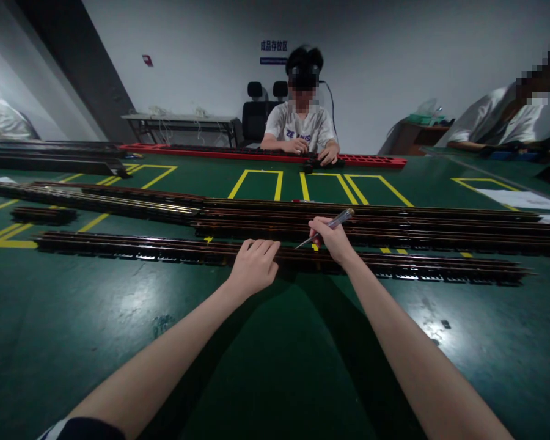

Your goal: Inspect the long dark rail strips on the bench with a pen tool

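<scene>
A long, glossy dark rail [132, 247] with toothed lower edges lies crosswise on the green table in front of me. My left hand [255, 266] rests over its middle, fingers closed together and bent over the far side; the fingertips are hidden. In my right hand [330, 238] is a thin screwdriver [343, 216] with a clear handle, gripped like a pen. The handle end points up and right, while the shaft slants down left. Its tip is at the rail, just right of my left hand; whether it touches I cannot tell.
More dark rails [394, 226] lie bundled just beyond, and a short piece [44, 214] sits at the left. Yellow tape lines [278, 183] mark the green table [96, 318]. Across it, a person [302, 125] handles a small black part over a red rail [376, 161]. Another person [490, 116] works at right.
</scene>
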Action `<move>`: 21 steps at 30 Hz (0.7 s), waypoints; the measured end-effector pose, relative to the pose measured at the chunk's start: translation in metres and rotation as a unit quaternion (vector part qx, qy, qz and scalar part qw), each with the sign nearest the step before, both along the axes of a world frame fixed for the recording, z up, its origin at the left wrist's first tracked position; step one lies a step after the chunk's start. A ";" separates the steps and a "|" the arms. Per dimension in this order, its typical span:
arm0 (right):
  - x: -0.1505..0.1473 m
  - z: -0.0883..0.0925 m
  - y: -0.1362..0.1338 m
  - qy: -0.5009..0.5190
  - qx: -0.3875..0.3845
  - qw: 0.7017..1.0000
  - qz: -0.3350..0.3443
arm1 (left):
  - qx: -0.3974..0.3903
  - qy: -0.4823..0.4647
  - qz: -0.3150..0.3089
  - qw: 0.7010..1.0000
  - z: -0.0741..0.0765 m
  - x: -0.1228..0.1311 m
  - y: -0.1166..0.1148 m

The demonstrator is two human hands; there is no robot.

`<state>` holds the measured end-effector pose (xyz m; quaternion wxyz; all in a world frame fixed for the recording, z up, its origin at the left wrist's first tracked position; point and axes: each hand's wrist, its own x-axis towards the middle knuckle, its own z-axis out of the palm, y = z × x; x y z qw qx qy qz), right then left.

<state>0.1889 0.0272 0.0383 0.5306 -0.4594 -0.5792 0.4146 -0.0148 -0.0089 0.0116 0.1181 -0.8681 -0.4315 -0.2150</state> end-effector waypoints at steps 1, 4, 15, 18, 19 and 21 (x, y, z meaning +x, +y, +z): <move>0.002 0.000 -0.001 -0.005 -0.002 1.000 -0.003 | -0.004 -0.001 -0.002 1.000 0.000 0.000 0.000; 0.010 -0.001 -0.001 -0.020 -0.008 1.000 -0.003 | -0.013 -0.003 -0.006 1.000 0.001 0.001 0.000; 0.029 -0.005 0.000 -0.004 -0.017 1.000 0.017 | 0.016 0.003 -0.011 1.000 -0.002 0.002 0.001; 0.030 -0.005 -0.001 0.005 -0.020 1.000 0.018 | 0.017 0.003 -0.009 1.000 -0.002 0.002 0.001; 0.030 -0.004 -0.001 0.007 -0.020 1.000 0.015 | 0.017 0.003 -0.008 1.000 -0.002 0.002 0.001; 0.029 -0.004 -0.002 0.012 -0.022 1.000 0.005 | 0.015 0.004 -0.008 1.000 -0.002 0.002 0.001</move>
